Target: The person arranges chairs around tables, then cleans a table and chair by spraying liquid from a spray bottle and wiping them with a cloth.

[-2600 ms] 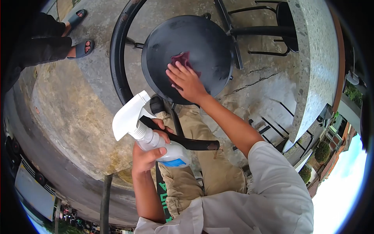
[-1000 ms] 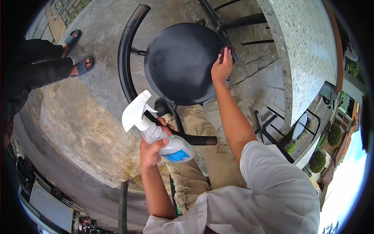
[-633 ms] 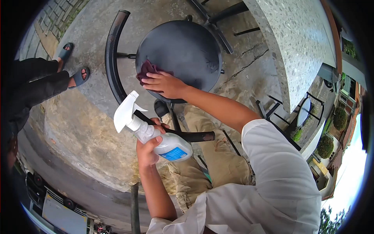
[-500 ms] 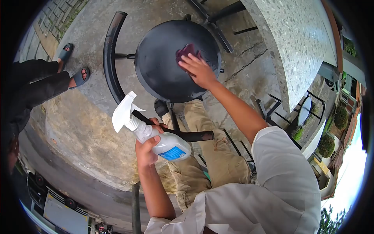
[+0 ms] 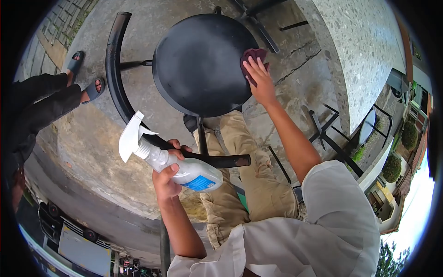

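My left hand (image 5: 167,177) is wrapped round a white spray bottle (image 5: 194,173) with a blue label, its trigger head pointing up and left. Some of its fingers lie at the curved black rail of the chair; whether they grip the rail too I cannot tell. With my right hand (image 5: 261,85) I press a dark maroon cloth (image 5: 254,56) against the right rim of the round black chair seat (image 5: 198,64). The fingers lie over the cloth and partly hide it. The curved black chair rail (image 5: 115,69) sweeps round the seat's left and near side.
A speckled stone tabletop (image 5: 350,51) stands at the upper right, with black metal legs (image 5: 258,27) near it. At the left stands another person in dark trousers (image 5: 50,99) and sandals (image 5: 94,91). The concrete floor (image 5: 87,134) is cracked and stained.
My right hand and the cloth have slid right, from the upper right part of the seat to its rim. The bottle and my left hand have shifted slightly left in view.
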A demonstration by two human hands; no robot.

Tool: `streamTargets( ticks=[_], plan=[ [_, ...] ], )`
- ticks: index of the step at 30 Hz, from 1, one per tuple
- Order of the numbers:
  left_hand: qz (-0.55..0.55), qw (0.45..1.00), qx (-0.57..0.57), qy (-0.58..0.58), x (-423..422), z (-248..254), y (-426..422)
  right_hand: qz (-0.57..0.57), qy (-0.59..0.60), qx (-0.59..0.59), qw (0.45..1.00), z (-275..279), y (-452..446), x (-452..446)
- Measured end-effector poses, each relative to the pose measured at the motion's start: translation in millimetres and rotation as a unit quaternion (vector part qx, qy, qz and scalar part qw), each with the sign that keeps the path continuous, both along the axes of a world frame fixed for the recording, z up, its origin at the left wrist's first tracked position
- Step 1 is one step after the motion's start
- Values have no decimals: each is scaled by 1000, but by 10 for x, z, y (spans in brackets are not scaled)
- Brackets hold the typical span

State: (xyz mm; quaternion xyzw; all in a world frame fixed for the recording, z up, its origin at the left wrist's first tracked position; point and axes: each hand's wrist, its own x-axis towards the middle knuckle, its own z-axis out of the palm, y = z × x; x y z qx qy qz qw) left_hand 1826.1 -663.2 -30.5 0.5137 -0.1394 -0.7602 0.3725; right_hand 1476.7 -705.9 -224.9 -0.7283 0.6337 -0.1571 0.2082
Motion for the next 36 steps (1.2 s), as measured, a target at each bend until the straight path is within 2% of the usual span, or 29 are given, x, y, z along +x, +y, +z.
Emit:
streamTargets(
  ticks=[1, 3, 4, 5, 7, 8, 9, 10, 12, 13, 15, 16, 17, 18, 19, 20, 22, 23, 24, 25, 26, 27, 28, 30, 31, 33, 34, 35, 36],
  plan=[
    [4, 1000, -2, 5, -10, -9, 11, -110, 8, -46, 993, -5, -21, -41],
    [13, 1000, -14, 10, -6, -61, -18, -27, 28, 11, 999, 69, 196, 459],
    [-4, 1000, -27, 5, 28, -93, -24, 142, -25, 49, 988, 144, 379, 661],
    [-20, 999, -32, 1, 33, -86, 26, 300, -38, 59, 951, 114, 561, 787],
    [-23, 999, -25, 3, 18, -73, 41, 388, -9, 11, 922, 22, 588, 599],
    [-23, 999, -28, 1, 26, -77, 8, 402, -11, 28, 915, 18, 503, 355],
    [-26, 999, -27, -4, 9, -41, -10, 254, -21, 28, 967, -2, 454, 175],
    [-22, 999, -27, -8, 2, -40, -4, 100, -32, 30, 994, -30, 405, -12],
    [-21, 1000, -23, 0, 10, -51, -4, -110, -76, -48, 990, -96, 63, -418],
    [-17, 1000, -21, 3, 9, -50, -7, -109, -78, -47, 990, -156, -80, -402],
    [-16, 1000, -21, 6, 21, -33, 0, -209, -60, -111, 970, -237, -335, -279],
    [-16, 999, -25, 12, 4, -51, -19, -169, -33, -128, 977, -175, -329, 57],
    [-13, 1000, -26, 10, 6, -67, -5, -108, -72, -55, 990, -66, -216, 437],
    [-11, 1000, -26, 11, 1, -58, -12, 42, -90, -8, 995, -57, -48, 769],
    [0, 1000, -12, 22, -5, -41, -31, 145, -109, 34, 983, -30, 156, 1014],
    [12, 999, 3, 32, -10, -25, -24, 247, -128, 78, 957, -5, 292, 1131],
    [13, 999, 6, 36, -2, -19, -1, 317, -60, 53, 945, 34, -38, 775],
    [14, 999, 4, 37, 6, -34, -17, 237, -29, 58, 969, 81, -239, 487],
    [20, 999, 2, 40, 2, -39, -17, 115, 44, 1, 992, 60, -493, 210],
    [18, 999, -2, 39, -9, -48, -23, -3, 52, -55, 997, -31, -738, -82],
    [11, 999, -3, 37, 0, -42, -16, -87, 8, -103, 991, -266, -962, -353],
    [9, 999, -4, 39, 14, -53, -11, -158, -79, -84, 981, -245, -1143, -374],
    [10, 999, -2, 36, 24, -62, 7, -159, -78, -84, 981, -236, -1159, -272],
    [21, 999, -8, 33, 12, -86, 8, -138, 10, -164, 977, -295, -1316, 154],
    [21, 999, -12, 35, 13, -87, 8, -98, -13, -143, 985, -218, -1284, 562],
    [17, 999, -14, 35, 7, -66, 7, 103, -93, -73, 988, -140, -1067, 1389],
    [19, 999, -5, 33, 1, -46, -2, 210, -130, -50, 968, -131, -909, 1689],
    [22, 999, 2, 29, 0, -20, -4, 210, -132, -52, 967, -166, -926, 1693],
    [25, 999, -3, 26, -5, -35, -13, 305, -118, -49, 944, -217, -1044, 1689]
  ],
)
